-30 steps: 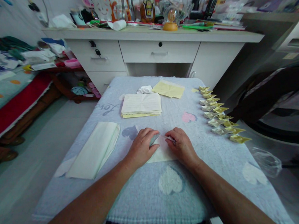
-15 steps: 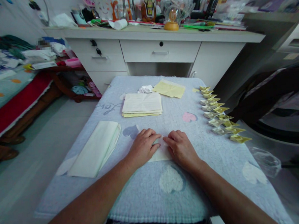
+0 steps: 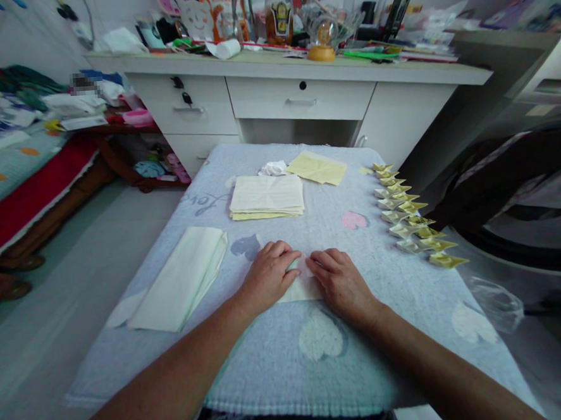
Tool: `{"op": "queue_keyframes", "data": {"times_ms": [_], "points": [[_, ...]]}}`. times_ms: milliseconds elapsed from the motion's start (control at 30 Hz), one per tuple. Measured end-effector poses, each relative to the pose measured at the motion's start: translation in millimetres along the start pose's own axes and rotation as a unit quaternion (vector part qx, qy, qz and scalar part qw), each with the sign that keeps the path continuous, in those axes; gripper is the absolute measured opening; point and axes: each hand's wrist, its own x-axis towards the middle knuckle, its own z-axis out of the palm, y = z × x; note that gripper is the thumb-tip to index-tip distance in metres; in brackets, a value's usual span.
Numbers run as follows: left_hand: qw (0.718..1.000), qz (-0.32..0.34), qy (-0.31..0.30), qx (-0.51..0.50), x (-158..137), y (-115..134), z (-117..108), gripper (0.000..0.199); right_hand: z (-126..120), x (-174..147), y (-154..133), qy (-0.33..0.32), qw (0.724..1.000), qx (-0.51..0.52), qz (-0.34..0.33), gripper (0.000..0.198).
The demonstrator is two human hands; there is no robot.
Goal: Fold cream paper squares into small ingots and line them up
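Observation:
A pale sheet of paper lies on the cloth-covered table in front of me, partly hidden under both hands. My left hand grips its left side, thumb and curled fingers at the paper. On the other side, my right hand is closed at the paper's right part, fingertips close to those of my left. How the sheet is folded beneath the fingers cannot be made out. Beyond the hands sits a stack of white and yellow paper. To the left is a folded pale-green sheet bundle.
Several folded paper boats line the table's right edge. Yellow paper and a crumpled white paper lie at the back. A cluttered desk stands behind the table, a bed to the left, a washing machine to the right.
My right hand's fingers have shifted slightly and lie a little flatter on the paper. My left hand stays almost in place.

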Motion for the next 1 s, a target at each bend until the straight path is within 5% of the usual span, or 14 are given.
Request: {"op": "queue_keyframes", "data": {"times_ms": [1000], "points": [[0.998,-0.001,-0.034,0.061,-0.2,7.3,-2.4,0.033,1.6,-1.0,-1.8,-0.014,1.0,0.002,-0.011,0.034]]}}
